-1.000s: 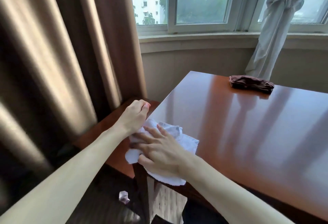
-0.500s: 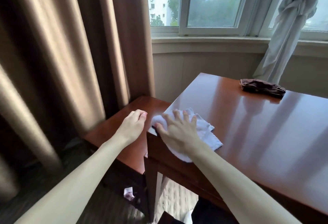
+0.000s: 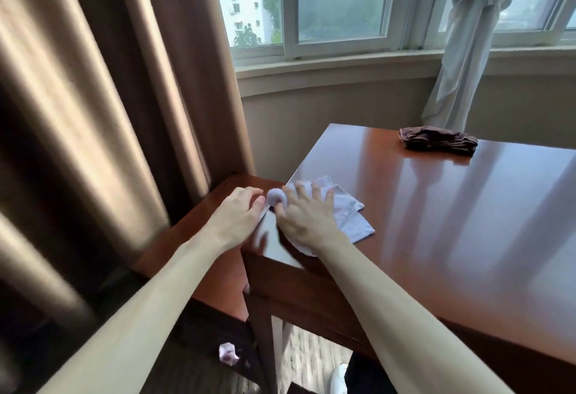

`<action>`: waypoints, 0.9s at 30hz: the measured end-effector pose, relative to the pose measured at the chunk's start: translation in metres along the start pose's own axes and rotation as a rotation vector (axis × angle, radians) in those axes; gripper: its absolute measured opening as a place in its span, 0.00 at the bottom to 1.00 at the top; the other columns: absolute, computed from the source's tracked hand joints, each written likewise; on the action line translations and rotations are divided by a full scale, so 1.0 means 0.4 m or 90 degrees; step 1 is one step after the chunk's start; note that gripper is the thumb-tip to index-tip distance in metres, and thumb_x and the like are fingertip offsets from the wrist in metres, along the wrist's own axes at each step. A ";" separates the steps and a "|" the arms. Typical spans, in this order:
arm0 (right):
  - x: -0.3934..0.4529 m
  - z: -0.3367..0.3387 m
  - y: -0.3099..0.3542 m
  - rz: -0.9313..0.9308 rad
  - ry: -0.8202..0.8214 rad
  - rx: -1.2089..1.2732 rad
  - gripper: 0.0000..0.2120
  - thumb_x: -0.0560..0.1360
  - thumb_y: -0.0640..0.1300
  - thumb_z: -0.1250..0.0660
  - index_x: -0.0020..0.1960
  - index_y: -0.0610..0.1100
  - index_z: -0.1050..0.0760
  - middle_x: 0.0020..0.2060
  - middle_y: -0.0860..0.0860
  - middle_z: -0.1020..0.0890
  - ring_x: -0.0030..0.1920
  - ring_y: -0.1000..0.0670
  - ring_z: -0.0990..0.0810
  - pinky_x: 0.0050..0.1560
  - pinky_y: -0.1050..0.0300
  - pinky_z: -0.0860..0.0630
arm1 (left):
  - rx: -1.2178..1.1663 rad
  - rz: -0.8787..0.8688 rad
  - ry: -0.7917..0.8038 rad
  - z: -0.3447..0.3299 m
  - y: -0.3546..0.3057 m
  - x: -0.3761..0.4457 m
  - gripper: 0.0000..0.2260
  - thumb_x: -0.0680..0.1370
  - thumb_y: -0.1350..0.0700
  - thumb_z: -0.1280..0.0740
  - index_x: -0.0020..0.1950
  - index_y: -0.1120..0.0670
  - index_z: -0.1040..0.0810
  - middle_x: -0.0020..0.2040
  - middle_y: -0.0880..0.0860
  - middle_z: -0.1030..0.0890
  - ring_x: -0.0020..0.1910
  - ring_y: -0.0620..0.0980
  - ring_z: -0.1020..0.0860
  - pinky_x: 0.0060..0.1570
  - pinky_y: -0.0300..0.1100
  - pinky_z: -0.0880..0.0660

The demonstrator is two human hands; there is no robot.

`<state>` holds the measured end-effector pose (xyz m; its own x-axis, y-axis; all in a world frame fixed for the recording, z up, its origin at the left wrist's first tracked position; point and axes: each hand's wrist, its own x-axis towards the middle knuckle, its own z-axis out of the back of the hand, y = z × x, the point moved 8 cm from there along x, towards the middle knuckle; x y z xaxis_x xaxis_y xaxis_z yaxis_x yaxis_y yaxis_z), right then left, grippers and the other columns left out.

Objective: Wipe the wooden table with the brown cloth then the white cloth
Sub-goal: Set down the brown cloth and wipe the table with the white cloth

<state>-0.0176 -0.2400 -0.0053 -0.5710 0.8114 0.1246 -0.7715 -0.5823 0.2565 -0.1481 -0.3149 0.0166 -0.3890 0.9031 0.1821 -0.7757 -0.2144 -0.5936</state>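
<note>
While the folded brown cloth [image 3: 439, 140] lay apart, the crumpled white cloth [image 3: 349, 212] was pressed onto the glossy wooden surface [image 3: 452, 222] by the spread right hand [image 3: 307, 217]; the left hand [image 3: 237, 212], loosely curled, was kept beside it.

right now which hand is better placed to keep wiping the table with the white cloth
Right. The right hand already lies spread flat on the white cloth, pressing it to the wooden table near its left edge. The left hand sits off that edge, holding nothing.

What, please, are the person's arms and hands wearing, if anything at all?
Nothing that shows: both forearms are bare right down to the frame's edge, with no sleeves in view. The left hand and right hand have no gloves, rings, watch or bracelets visible, and the fingernails look unpainted.
</note>
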 end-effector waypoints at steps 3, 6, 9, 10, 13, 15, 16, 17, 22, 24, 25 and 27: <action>-0.171 0.014 0.083 0.128 -0.048 -0.010 0.28 0.78 0.54 0.52 0.75 0.49 0.33 0.75 0.49 0.32 0.73 0.38 0.36 0.72 0.31 0.42 | -0.046 0.005 0.005 -0.010 -0.011 -0.022 0.17 0.84 0.51 0.42 0.73 0.50 0.26 0.69 0.51 0.25 0.69 0.46 0.29 0.65 0.34 0.39; -0.209 0.028 0.049 0.155 -0.013 0.055 0.30 0.78 0.55 0.58 0.78 0.51 0.38 0.76 0.52 0.34 0.76 0.41 0.39 0.75 0.35 0.45 | -0.090 -0.017 0.030 -0.057 -0.061 -0.032 0.18 0.85 0.52 0.42 0.75 0.50 0.28 0.73 0.51 0.28 0.72 0.46 0.32 0.71 0.36 0.40; -0.056 0.053 -0.087 0.009 -0.011 0.027 0.26 0.81 0.55 0.57 0.74 0.54 0.34 0.75 0.51 0.32 0.76 0.40 0.37 0.73 0.32 0.44 | 0.026 -0.058 0.010 -0.099 -0.085 -0.073 0.21 0.84 0.45 0.47 0.76 0.47 0.30 0.76 0.50 0.31 0.76 0.48 0.35 0.75 0.46 0.38; -0.032 0.060 -0.121 -0.033 0.002 0.009 0.25 0.81 0.55 0.55 0.74 0.53 0.34 0.76 0.51 0.33 0.76 0.40 0.38 0.74 0.32 0.45 | 0.081 -0.061 -0.015 -0.102 -0.087 -0.093 0.24 0.82 0.43 0.49 0.75 0.46 0.29 0.76 0.49 0.31 0.75 0.48 0.34 0.73 0.48 0.35; -0.116 0.069 -0.093 -0.007 -0.028 -0.028 0.34 0.75 0.59 0.61 0.75 0.52 0.34 0.77 0.51 0.34 0.76 0.41 0.38 0.74 0.36 0.45 | 0.143 -0.070 -0.071 -0.097 -0.095 -0.128 0.25 0.78 0.42 0.50 0.72 0.44 0.26 0.74 0.45 0.29 0.73 0.47 0.31 0.65 0.50 0.27; -0.239 0.065 -0.042 0.070 -0.057 -0.023 0.35 0.74 0.59 0.63 0.75 0.52 0.35 0.77 0.51 0.35 0.76 0.43 0.39 0.75 0.39 0.44 | 0.135 -0.063 -0.081 -0.097 -0.095 -0.123 0.21 0.79 0.47 0.45 0.71 0.43 0.26 0.74 0.44 0.30 0.72 0.46 0.31 0.62 0.50 0.26; -0.265 0.058 -0.044 0.087 -0.049 -0.001 0.35 0.74 0.59 0.62 0.76 0.52 0.35 0.77 0.51 0.35 0.77 0.45 0.40 0.76 0.40 0.45 | 0.135 -0.057 -0.083 -0.096 -0.095 -0.120 0.21 0.79 0.49 0.45 0.70 0.43 0.25 0.74 0.43 0.30 0.72 0.46 0.31 0.61 0.50 0.26; -0.258 0.059 -0.053 0.092 -0.034 0.024 0.36 0.74 0.59 0.63 0.77 0.53 0.36 0.78 0.52 0.35 0.78 0.46 0.40 0.77 0.41 0.46 | 0.135 -0.051 -0.085 -0.094 -0.095 -0.119 0.22 0.78 0.49 0.46 0.70 0.43 0.25 0.74 0.43 0.30 0.72 0.46 0.31 0.61 0.50 0.26; -0.076 0.074 -0.152 -0.045 -0.007 -0.013 0.29 0.80 0.57 0.55 0.76 0.50 0.34 0.77 0.49 0.34 0.78 0.42 0.39 0.76 0.35 0.47 | 0.128 -0.059 -0.075 -0.096 -0.095 -0.130 0.19 0.81 0.50 0.43 0.72 0.42 0.26 0.75 0.42 0.31 0.74 0.45 0.33 0.65 0.52 0.28; -0.142 0.072 -0.105 -0.005 -0.027 -0.012 0.32 0.78 0.58 0.58 0.76 0.49 0.34 0.77 0.49 0.34 0.77 0.42 0.40 0.76 0.36 0.47 | 0.125 -0.055 -0.078 -0.095 -0.094 -0.123 0.19 0.81 0.48 0.44 0.71 0.42 0.26 0.75 0.42 0.31 0.74 0.45 0.33 0.65 0.53 0.28; -0.199 0.067 -0.065 0.047 -0.034 -0.010 0.34 0.76 0.58 0.60 0.76 0.49 0.35 0.77 0.49 0.35 0.77 0.43 0.40 0.77 0.36 0.47 | 0.122 -0.051 -0.081 -0.094 -0.094 -0.123 0.20 0.81 0.47 0.46 0.71 0.42 0.26 0.75 0.42 0.31 0.74 0.45 0.33 0.65 0.53 0.27; -0.275 0.053 -0.039 0.100 -0.028 0.013 0.34 0.76 0.57 0.59 0.78 0.49 0.37 0.78 0.50 0.36 0.78 0.44 0.41 0.78 0.37 0.47 | 0.117 -0.048 -0.083 -0.096 -0.096 -0.123 0.24 0.79 0.46 0.50 0.71 0.42 0.26 0.75 0.42 0.31 0.75 0.44 0.34 0.66 0.53 0.27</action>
<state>0.0630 -0.3191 -0.0028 -0.6715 0.7117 0.2062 -0.6669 -0.7018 0.2505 -0.0800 -0.3369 0.0004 -0.3783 0.8659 0.3273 -0.8778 -0.2233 -0.4239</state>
